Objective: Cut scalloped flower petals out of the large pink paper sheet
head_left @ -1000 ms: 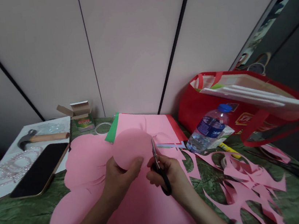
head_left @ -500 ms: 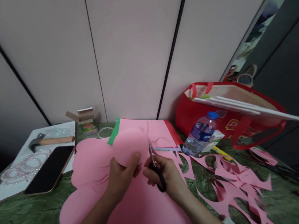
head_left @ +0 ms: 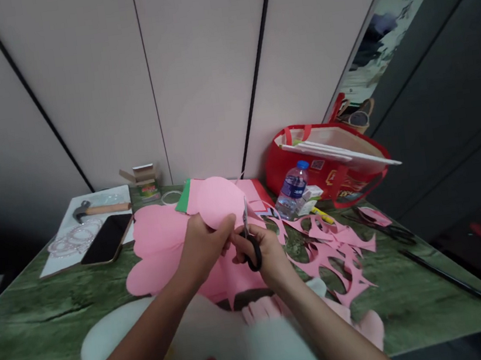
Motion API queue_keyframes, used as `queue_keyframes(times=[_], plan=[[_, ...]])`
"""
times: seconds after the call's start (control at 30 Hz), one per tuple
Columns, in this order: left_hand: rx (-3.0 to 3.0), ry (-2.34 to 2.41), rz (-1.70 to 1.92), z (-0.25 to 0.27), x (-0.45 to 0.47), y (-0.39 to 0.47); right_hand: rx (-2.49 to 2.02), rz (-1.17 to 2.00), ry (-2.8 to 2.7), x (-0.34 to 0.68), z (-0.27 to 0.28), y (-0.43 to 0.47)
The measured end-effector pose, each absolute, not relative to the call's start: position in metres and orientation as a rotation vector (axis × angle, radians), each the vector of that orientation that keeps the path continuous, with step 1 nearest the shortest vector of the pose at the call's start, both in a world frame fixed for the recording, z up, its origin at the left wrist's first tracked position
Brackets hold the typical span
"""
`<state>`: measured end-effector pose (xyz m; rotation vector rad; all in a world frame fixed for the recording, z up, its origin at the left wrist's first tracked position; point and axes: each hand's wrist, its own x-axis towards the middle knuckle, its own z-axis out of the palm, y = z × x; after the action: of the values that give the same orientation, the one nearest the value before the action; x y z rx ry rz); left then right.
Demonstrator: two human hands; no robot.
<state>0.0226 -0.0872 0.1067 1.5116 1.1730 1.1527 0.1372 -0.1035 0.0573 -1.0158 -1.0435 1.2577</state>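
Observation:
Between thumb and fingers, my left hand [head_left: 204,244] grips a piece of pink paper [head_left: 220,199] with a rounded outline. Black-handled scissors [head_left: 253,252] are in my right hand [head_left: 268,253], with the blades pointing up along the paper's right edge. Both hands are close together, nearly touching. Under and beside them lie larger pink paper pieces with scalloped edges [head_left: 159,232]. Behind the held piece, sheets of pink, green and red paper [head_left: 183,197] are stacked. Pink offcuts [head_left: 322,258] with curved cut-outs spread to the right of my hands.
A hammer [head_left: 106,209], a string of beads [head_left: 71,239] and a phone [head_left: 106,240] lie at the left. A small open box [head_left: 147,183] stands by the wall. At the right are a water bottle [head_left: 293,191], a red bag [head_left: 273,161], and a dark rod [head_left: 443,274].
My head view has shifted, bringing more of the table's near side and a white garment with a heart into sight. The hands still hold the paper and scissors; the held piece has turned slightly.

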Motion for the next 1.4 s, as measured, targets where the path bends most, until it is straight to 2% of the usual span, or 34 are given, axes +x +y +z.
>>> queue_keyframes(times=[0.37,0.7,1.1,1.4], plan=[[1.454,1.131,1.193,0.076,0.020,-0.103,-0.936,1.311,-1.168,0.142,0.026,-0.103],[1.432,1.121,1.129,0.038,0.013,-0.078,-0.924,1.201,-1.161,0.135,0.001,-0.089],[1.509,1.380,1.123,0.049,0.013,-0.092,-0.879,1.292,-1.237,0.147,0.007,-0.087],[1.545,1.400,1.065,0.044,0.014,-0.089,-0.887,1.295,-1.270,0.149,0.001,-0.087]])
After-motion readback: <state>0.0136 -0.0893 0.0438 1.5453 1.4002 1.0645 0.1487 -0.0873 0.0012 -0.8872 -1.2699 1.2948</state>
